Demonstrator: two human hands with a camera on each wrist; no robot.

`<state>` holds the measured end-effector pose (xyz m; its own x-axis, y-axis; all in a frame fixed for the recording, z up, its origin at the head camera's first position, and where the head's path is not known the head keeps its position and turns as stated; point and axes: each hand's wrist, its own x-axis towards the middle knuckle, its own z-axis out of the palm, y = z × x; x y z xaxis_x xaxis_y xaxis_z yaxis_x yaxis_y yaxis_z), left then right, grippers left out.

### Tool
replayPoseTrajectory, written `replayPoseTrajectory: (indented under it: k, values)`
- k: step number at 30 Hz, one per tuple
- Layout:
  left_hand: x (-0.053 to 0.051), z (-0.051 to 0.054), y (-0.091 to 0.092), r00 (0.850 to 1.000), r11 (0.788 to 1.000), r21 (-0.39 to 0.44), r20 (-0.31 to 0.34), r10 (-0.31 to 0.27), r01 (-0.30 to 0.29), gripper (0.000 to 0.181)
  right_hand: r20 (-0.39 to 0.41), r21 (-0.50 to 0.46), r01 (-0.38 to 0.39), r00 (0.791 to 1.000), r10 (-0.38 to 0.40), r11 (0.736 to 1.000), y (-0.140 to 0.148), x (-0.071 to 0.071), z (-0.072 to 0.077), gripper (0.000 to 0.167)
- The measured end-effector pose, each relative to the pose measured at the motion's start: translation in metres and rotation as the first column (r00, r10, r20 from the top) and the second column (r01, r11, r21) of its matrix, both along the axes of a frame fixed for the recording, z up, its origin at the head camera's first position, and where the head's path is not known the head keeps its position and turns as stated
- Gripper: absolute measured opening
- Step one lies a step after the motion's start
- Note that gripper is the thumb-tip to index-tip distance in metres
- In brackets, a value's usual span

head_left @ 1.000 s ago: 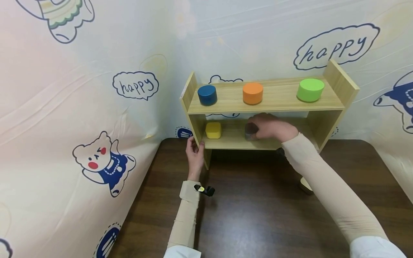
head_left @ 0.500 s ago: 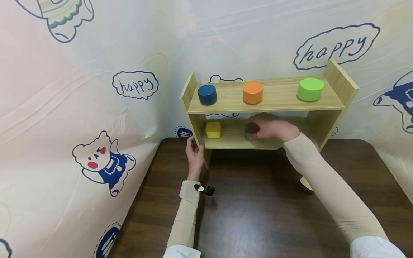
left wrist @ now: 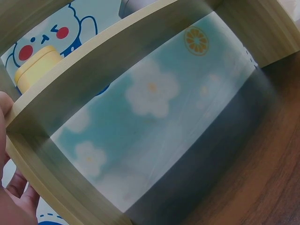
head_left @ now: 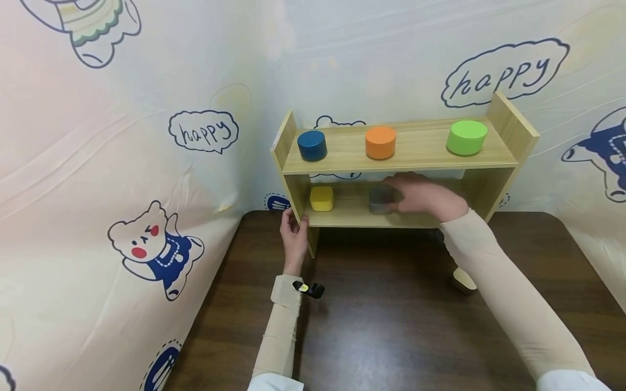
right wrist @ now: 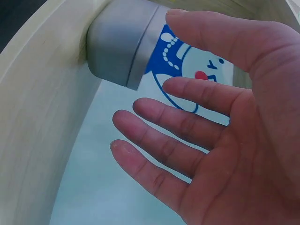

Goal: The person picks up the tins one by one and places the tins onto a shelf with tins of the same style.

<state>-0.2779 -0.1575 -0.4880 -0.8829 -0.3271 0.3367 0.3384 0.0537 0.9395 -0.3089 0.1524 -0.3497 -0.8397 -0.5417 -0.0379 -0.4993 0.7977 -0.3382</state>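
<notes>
A two-tier wooden shelf (head_left: 401, 163) stands on the table. On its lower board sits a grey tin (head_left: 379, 201), squarish with rounded corners in the right wrist view. My right hand (head_left: 420, 194) is just right of that tin; its fingers (right wrist: 154, 145) are spread and nearly straight, with a gap between them and the tin (right wrist: 119, 44). A yellow tin (head_left: 321, 199) rests at the lower board's left end. My left hand (head_left: 294, 239) grips the shelf's left side panel, thumb in front and fingers behind it.
Along the upper board stand a blue tin (head_left: 312, 145), an orange tin (head_left: 380, 143) and a green tin (head_left: 467, 137). A pale-topped dark container (head_left: 463, 280) lies on the dark wooden table (head_left: 381, 320), partly behind my right forearm. Printed cloth (head_left: 146, 163) hangs behind and at the left.
My right hand has let go of the grey tin and drawn back slightly to the right. The tin stays on the lower board. My left hand keeps its grip on the panel.
</notes>
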Motion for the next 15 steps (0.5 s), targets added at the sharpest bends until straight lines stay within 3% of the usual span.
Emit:
replayPoseTrajectory:
  k: [15]
  values:
    - [0.0, 0.0, 0.0, 1.0, 1.0, 0.024, -0.015, -0.006, 0.006, 0.032, -0.144, -0.028, 0.01, 0.99, -0.014, 1.0, 0.025, 0.034, -0.001, 0.063]
